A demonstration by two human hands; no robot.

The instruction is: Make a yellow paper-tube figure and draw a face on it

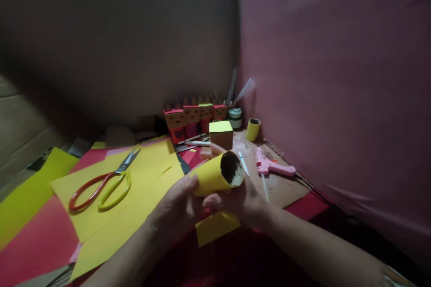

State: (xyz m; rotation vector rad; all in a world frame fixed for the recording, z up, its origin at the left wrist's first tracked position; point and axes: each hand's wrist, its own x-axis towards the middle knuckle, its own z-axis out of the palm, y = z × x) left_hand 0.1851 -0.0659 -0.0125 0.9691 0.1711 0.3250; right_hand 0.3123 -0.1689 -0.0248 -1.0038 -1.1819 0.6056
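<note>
A yellow-covered cardboard tube (210,177) lies tilted between my two hands, its open end facing right and showing a dark hollow. My left hand (180,199) grips its left end, thumb on top. From below and behind, my right hand (244,199) is wrapped around the tube, with fingertips showing past its far side. Below the hands hangs a yellow paper flap (218,228); whether it joins the tube is hidden. Just beyond stands a small cardboard box (221,136) with a yellow top.
Scissors (116,179) lie on yellow paper sheets (148,202) at left. Right of my hands, a pink glue gun (272,166) rests on cardboard. Behind are several box-headed figures (175,121), another yellow tube (253,130), a teal-lidded jar (235,117) and a pink wall (330,76).
</note>
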